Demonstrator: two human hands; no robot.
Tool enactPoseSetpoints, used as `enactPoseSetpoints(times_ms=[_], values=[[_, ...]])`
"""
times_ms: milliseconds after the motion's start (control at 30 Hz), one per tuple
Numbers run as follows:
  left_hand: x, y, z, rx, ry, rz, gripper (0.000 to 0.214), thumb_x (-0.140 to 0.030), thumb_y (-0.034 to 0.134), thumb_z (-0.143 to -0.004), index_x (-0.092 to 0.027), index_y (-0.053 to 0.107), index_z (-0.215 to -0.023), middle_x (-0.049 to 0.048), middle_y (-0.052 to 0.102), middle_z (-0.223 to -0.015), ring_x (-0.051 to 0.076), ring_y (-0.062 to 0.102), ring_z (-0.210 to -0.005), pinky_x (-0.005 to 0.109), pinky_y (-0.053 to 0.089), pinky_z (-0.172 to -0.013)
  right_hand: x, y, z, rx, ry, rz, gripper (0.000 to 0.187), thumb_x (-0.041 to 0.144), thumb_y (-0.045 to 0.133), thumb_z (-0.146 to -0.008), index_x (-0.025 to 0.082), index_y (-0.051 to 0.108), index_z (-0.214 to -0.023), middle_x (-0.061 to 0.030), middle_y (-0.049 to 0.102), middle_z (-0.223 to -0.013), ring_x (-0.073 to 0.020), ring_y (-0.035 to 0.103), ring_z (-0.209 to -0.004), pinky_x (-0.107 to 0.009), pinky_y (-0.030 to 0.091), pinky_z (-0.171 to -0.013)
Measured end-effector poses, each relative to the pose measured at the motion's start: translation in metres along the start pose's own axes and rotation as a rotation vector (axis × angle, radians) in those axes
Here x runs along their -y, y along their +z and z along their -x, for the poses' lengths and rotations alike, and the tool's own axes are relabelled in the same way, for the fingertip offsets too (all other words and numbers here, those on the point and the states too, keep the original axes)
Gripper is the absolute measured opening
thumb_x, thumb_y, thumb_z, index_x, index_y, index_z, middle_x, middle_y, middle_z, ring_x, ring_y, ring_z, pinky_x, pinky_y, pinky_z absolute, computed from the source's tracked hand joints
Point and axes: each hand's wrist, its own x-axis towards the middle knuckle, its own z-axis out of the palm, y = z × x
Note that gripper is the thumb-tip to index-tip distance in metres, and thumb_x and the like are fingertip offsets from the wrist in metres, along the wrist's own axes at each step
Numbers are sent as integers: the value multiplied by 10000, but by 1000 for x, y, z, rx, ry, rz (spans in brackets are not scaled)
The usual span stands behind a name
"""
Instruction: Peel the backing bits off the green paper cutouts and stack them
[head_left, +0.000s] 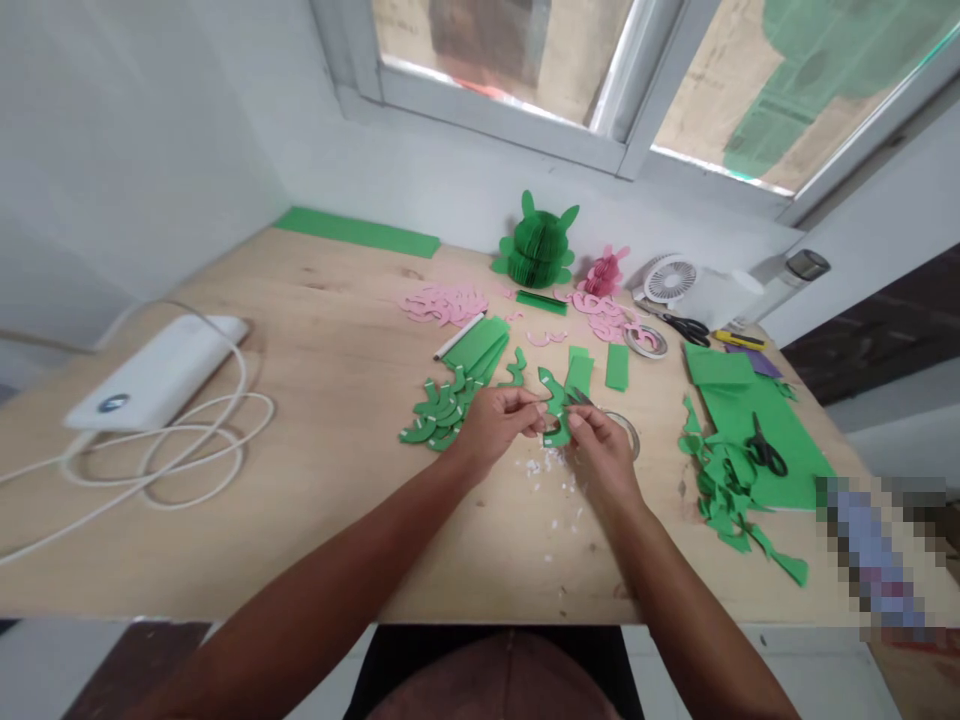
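Observation:
Both my hands meet over the middle of the wooden table point(337, 330). My left hand point(496, 422) is closed in a pinch on a green paper cut-out point(556, 405), a curved rabbit-like shape. My right hand point(600, 445) pinches the same cut-out from the right side. Just left of my hands lies a pile of similar green cut-outs point(439, 415). Small white paper bits point(551, 470) are scattered under my hands. A roll of clear tape point(626, 428) lies behind my right hand.
A green honeycomb paper rabbit point(537, 245) and a smaller pink one point(606, 272) stand at the back. Pink cut-outs point(442, 303), green sheets point(757, 420), scissors point(765, 447), a small white fan point(670, 279), another tape roll point(646, 340) and a white power bank point(154, 370) with coiled cable lie around.

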Motion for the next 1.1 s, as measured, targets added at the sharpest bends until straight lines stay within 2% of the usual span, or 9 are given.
enactPoseSetpoints(times_ms=[300, 500, 567, 633, 767, 1100], values=[[0, 2, 2, 84, 12, -76, 170, -285, 656, -663, -126, 616, -619, 20, 625, -556, 111, 548, -533, 231, 450, -556, -4, 2, -4, -13, 14, -80, 201, 334, 723, -637, 176, 608, -684, 31, 579, -586, -107, 496, -526, -238, 371, -533], [5, 2, 0, 168, -70, -18, 320, -331, 691, -651, -153, 640, -911, 48, 687, -825, 145, 611, -685, 251, 479, -588, 3, 3, -3, -123, 52, -180, 194, 328, 731, -617, 183, 610, -661, 32, 589, -592, -104, 502, -527, -239, 383, -547], [7, 3, 2, 210, -116, -66, 319, -304, 723, -609, -154, 645, -879, 43, 686, -819, 138, 605, -658, 245, 480, -568, 3, 3, -4, -160, 31, -169, 188, 328, 728, -618, 186, 612, -658, 38, 571, -578, -100, 483, -520, -230, 368, -529], [8, 5, 3, 204, -152, -110, 307, -266, 740, -579, -148, 649, -847, 31, 680, -736, 129, 594, -607, 236, 470, -536, 2, 2, -4, -180, 18, -150, 183, 323, 727, -617, 186, 612, -654, 44, 557, -565, -92, 459, -504, -222, 346, -506], [8, 6, 5, 198, -170, -107, 185, -288, 701, -637, -134, 638, -719, 21, 645, -572, 110, 564, -495, 218, 435, -476, 1, 3, -4, -163, 23, -177, 184, 318, 731, -611, 185, 614, -661, 49, 559, -563, -87, 453, -495, -222, 343, -507], [2, 2, 3, 262, -123, -109, 198, -309, 696, -640, -124, 630, -624, 37, 650, -550, 105, 558, -462, 217, 443, -467, 1, 4, -2, -148, 2, -207, 208, 328, 732, -614, 178, 598, -666, 47, 550, -557, -85, 447, -485, -225, 347, -503]])
